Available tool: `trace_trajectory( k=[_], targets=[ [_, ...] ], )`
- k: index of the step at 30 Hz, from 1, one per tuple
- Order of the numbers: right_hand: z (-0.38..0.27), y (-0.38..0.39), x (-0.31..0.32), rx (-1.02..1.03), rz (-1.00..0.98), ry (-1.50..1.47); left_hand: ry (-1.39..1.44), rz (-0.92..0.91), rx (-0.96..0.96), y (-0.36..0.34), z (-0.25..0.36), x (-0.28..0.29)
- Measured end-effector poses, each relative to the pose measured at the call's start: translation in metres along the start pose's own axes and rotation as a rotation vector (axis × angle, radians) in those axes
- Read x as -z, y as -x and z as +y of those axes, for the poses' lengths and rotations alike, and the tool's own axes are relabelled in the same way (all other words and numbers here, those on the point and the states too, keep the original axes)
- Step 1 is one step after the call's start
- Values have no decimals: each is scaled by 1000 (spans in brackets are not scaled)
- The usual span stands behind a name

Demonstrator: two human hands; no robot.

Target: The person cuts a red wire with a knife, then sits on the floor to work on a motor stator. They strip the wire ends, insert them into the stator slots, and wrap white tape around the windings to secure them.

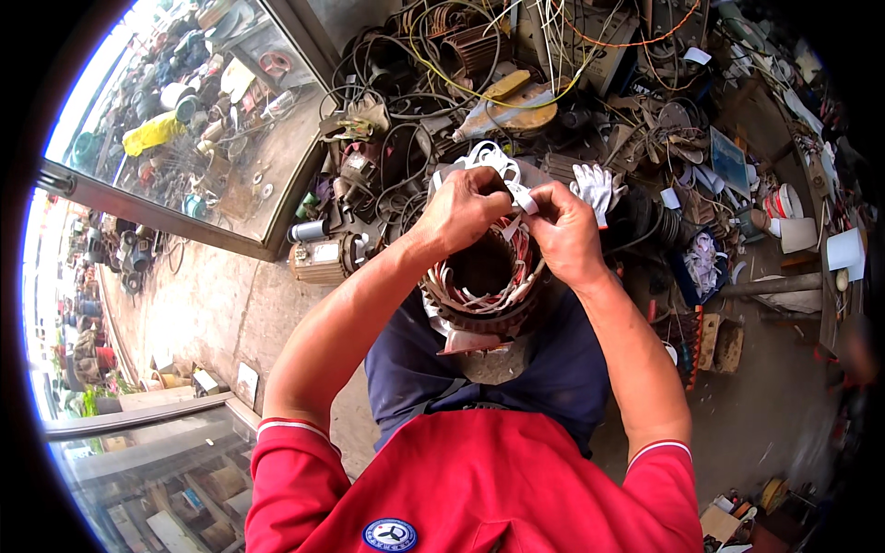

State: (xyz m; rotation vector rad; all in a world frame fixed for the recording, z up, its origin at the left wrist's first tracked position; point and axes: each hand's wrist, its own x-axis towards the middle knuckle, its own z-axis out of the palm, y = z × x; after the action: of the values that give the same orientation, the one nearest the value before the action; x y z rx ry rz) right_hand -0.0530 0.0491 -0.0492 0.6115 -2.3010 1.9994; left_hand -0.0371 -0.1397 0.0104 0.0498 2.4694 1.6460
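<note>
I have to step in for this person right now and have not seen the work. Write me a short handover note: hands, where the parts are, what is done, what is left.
Left hand and right hand: both pinch a white insulation strip above the motor stator.
Stator: rests on the person's lap, bore facing up.
Done: red-and-white windings and white strips already sit in slots around the bore.
Left: the pinched strip is not yet seated; how many slots remain open cannot be told.
Nearby: a white glove lies on the cluttered floor just beyond the hands.
</note>
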Motion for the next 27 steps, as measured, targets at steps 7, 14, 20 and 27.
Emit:
trace_trajectory(
  k=[7, 14, 20, 27],
  targets=[
    [-1, 1, 1, 5, -16, 23, -215, -31, -162, 9, -4, -8],
    [-22, -10, 13, 28, -212, 308, -251, -1, -146, 12, -5, -6],
    [-11, -14, 17, -128, -283, 36, -335, -93, -262, 13, -14, -12],
    [-23, -10, 19, 126, -194, 351, -374, -58, -330, 14, -15, -16]
  ],
)
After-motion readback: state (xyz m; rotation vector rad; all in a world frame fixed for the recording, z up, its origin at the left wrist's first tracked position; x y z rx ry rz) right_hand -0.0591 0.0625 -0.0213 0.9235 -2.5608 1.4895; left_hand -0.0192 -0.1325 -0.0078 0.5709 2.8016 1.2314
